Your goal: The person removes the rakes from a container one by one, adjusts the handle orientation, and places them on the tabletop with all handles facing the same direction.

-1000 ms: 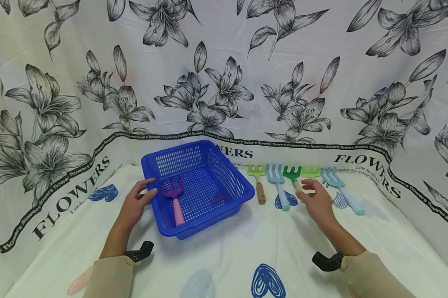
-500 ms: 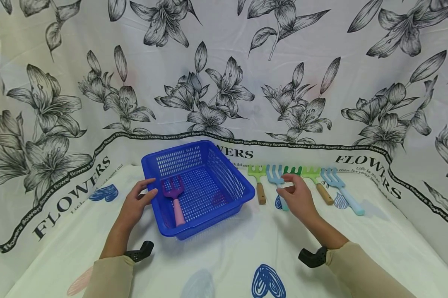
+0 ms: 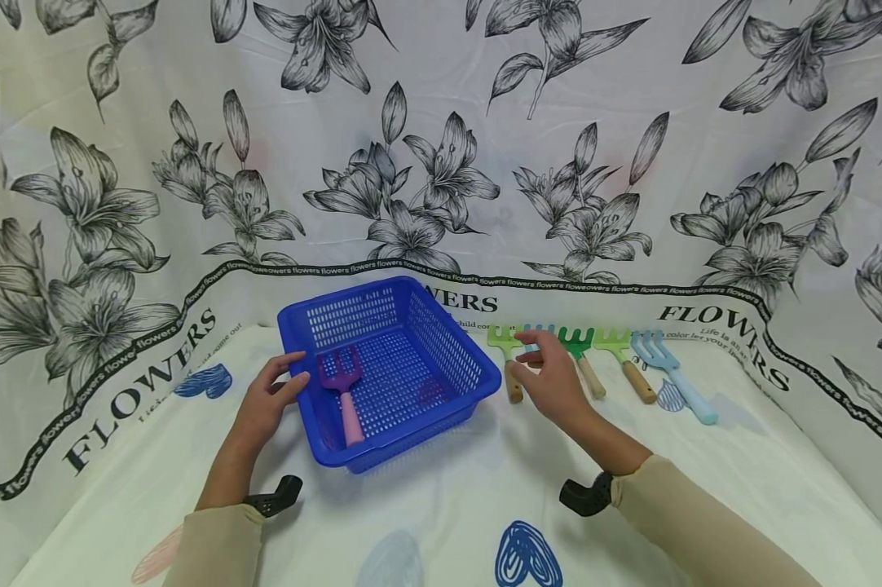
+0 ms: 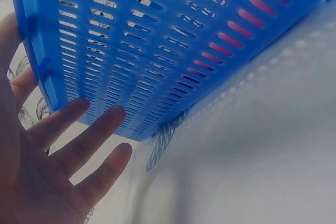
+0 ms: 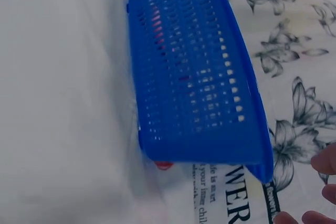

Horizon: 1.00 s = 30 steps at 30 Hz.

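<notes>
A blue plastic basket stands left of centre in the head view, with a purple, pink-handled garden hand fork inside. My left hand touches its left rim with relaxed fingers. In the left wrist view, straight fingers lie by its slotted wall. My right hand hovers over the row of forks, nothing in its fingers. It overlaps a light blue fork, hiding most of it. Just left of its fingertips lies a light green fork with a wooden handle.
Right of my right hand lie a dark green fork, another light green fork and a light blue fork. A flower-printed cloth hangs behind. A white cloth with printed hearts covers the table.
My right hand has moved left along the forks, from the dark green one to over the left light blue one. My left hand and the basket have stayed put.
</notes>
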Available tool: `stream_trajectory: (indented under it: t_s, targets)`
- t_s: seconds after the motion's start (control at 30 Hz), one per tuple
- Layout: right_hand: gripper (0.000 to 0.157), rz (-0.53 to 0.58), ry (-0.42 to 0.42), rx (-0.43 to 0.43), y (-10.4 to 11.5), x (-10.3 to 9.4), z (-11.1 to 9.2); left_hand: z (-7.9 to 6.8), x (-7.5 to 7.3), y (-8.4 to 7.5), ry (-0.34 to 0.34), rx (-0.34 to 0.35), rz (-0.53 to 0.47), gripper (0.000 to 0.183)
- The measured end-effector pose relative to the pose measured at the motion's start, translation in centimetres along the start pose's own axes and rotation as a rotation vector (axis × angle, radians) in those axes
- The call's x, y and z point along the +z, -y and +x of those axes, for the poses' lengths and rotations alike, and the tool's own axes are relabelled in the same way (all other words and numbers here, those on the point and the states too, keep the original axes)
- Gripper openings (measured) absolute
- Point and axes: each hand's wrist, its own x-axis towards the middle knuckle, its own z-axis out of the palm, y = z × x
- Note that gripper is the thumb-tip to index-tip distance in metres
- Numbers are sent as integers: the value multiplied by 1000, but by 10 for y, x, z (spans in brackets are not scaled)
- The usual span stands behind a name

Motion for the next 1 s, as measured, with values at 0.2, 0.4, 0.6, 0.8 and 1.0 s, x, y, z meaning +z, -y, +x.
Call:
stream_trajectory:
  t_s: [0.2,0.4,0.6,0.8,1.0]
  targets:
    - [42,75,64,-20,15,15,1,0,0,0,2,4,1,57]
    - [42,101,99,-54,30,27,0,1,-2,1,1,-2,-7,58]
    - [40,170,130,-60,41,38,-4,3,-2,2,9,-16,-10,59]
    - [38,171,126,-100,54,51,-7,2,-3,0,9,-15,-6,59]
    - [36,231,165,-67,59,64,-7,2,-1,-2,10,-18,-6,59]
